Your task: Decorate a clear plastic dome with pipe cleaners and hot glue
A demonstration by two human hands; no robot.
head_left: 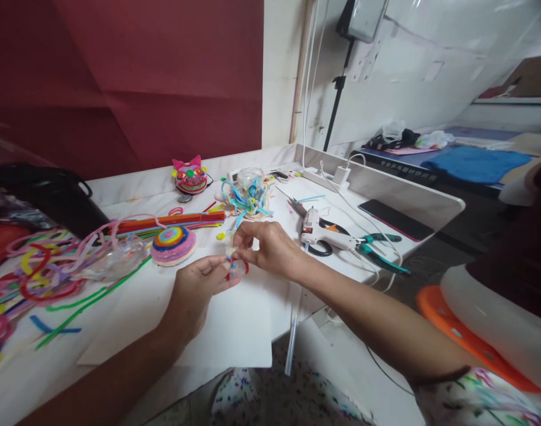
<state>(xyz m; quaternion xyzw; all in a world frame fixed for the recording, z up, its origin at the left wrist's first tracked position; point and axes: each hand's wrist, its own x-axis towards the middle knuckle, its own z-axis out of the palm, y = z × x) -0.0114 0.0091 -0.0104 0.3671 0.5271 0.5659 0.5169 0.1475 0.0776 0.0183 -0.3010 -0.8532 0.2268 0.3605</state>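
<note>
My two forearms reach in from the lower left and lower right and converge over the white table (252,355), wrists bent so that my hands meet near its front. My left hand (199,281) is turned up and inward, thumb on top, its fingertips closed on a small clear plastic piece with red and blue bits (238,270). My right hand (270,245) arches over from the other side, knuckles up, thumb and forefinger pinched on the upper part of the same piece. The piece is held above one blank white sheet (235,331). Around it I count one round, flat coil disc in rainbow rings (173,244), one cat face with two pink ears (190,178), one small yellow disc (220,236), two crossed short blue strips (52,326) and two green fuzzy stems (86,302). On my left are a tangle of coloured fuzzy stems (39,269) and a straight bundle of mostly red and orange ones (177,221), too many to count. To my right lie one white glue gun (330,234), one pair of teal-handled pliers (379,254), one pair of black-handled scissors (320,248) and one flat dark slab (395,219).
</note>
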